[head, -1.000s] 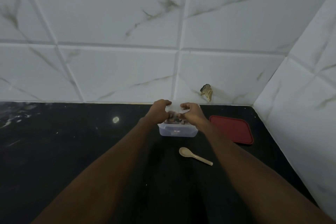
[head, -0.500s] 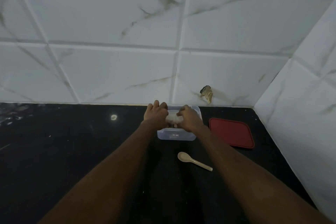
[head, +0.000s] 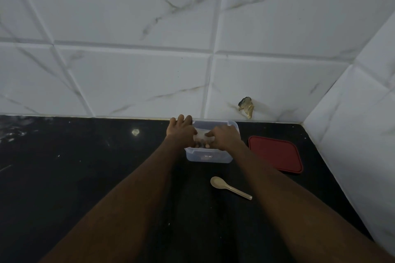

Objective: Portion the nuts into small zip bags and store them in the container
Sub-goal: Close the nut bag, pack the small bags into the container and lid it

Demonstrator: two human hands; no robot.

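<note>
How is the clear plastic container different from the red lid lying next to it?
The clear plastic container is a translucent, deep, open box, while the red plastic lid is opaque and flat. The left hand and right hand reach into the container, onto a small clear bag, while the lid lies untouched, apart, to its right. Both are rounded-corner rectangles resting on the black countertop.

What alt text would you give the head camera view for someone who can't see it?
The left hand touches and the right hand grips a bag in an open container on a dark counter by a tiled wall. A red lid lies to the container's right, and a spoon lies nearer the camera.
</note>
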